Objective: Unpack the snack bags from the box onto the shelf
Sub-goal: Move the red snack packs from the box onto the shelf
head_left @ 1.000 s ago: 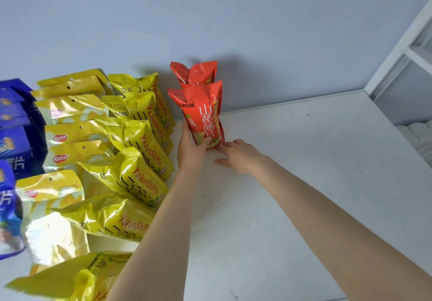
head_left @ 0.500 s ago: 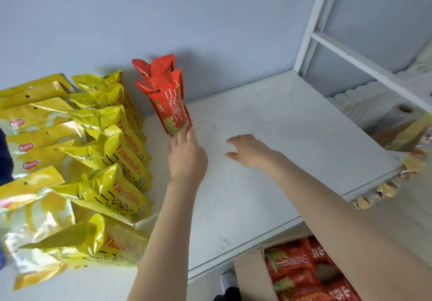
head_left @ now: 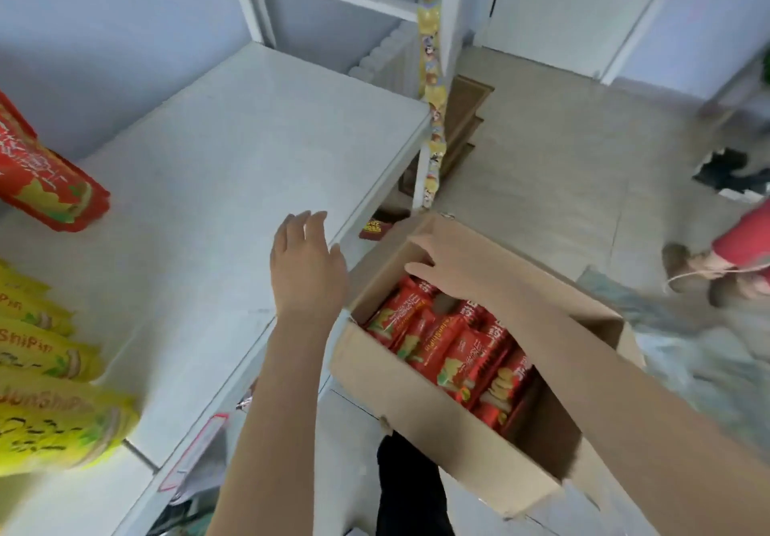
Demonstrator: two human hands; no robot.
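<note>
An open cardboard box (head_left: 421, 402) sits below the shelf's front edge, packed with several red snack bags (head_left: 454, 352). My right hand (head_left: 450, 264) reaches into the far end of the box, fingers spread above the bags, holding nothing. My left hand (head_left: 306, 262) hovers open over the front edge of the white shelf (head_left: 233, 152), empty. A red snack bag (head_left: 46, 185) stands on the shelf at the far left.
Several yellow snack bags (head_left: 46, 394) lie along the shelf's left side. A white upright post (head_left: 433, 77) with a strip of yellow packets stands at the shelf's right corner. Another person's feet (head_left: 716, 269) are on the floor at the right.
Both hands have drawn back from the red bags on the shelf. The view has swung right and down, and my right hand has moved into the box.
</note>
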